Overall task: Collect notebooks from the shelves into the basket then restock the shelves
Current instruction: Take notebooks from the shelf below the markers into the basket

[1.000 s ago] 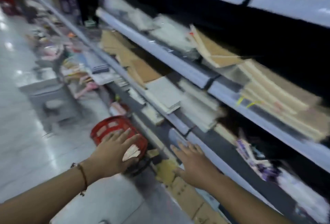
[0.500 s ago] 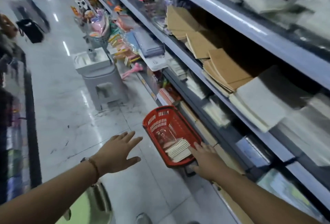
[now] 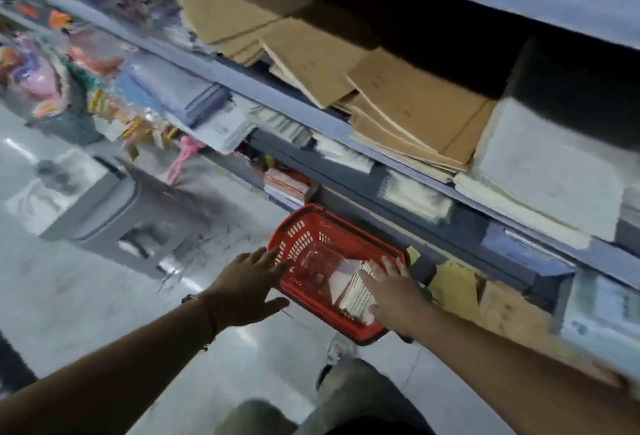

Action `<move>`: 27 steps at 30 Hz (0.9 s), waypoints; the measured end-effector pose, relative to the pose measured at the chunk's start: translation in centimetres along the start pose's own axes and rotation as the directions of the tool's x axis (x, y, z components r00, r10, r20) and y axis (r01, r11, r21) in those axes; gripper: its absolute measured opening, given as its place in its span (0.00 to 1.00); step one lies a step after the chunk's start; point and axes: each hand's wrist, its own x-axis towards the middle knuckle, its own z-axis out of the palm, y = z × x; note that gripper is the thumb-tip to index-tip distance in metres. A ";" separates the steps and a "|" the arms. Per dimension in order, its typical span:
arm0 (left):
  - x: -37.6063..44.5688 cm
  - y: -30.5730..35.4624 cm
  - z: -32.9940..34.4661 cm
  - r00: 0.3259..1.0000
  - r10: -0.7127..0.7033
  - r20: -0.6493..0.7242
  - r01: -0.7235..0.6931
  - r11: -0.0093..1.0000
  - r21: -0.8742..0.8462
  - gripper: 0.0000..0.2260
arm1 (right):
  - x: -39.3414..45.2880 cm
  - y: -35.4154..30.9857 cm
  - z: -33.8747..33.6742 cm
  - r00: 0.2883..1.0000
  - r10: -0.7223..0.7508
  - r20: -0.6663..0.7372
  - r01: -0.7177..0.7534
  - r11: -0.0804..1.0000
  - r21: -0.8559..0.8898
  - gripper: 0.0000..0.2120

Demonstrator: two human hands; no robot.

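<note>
Two hands low centre | my left hand spread, holding nothing, by the red basket rim | notebooks stacked on edge in basket, lower centre | my right hand flat, fingers straight, on them | risk: leaning stack may topple if nudged

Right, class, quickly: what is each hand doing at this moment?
Left hand: open, fingers spread at the rim of the red basket, holding nothing.
Right hand: open, fingers straight over the notebooks in the basket.
</note>
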 end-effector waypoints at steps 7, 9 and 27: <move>11.8 -5.3 -1.4 0.897 0.421 0.138 -0.435 0.895 0.101 0.30 | 1.3 -0.3 1.3 0.952 0.307 -0.009 -0.279 0.876 0.393 0.36; 15.4 -5.4 -2.0 0.816 0.557 0.154 -0.577 0.798 0.173 0.27 | 1.7 -1.3 2.5 0.893 0.449 0.012 -0.394 0.771 0.500 0.34; 30.6 -1.2 7.2 0.360 0.667 0.652 -0.932 0.282 0.227 0.30 | 15.6 -18.0 7.5 0.291 0.745 0.600 -0.304 -0.522 0.797 0.32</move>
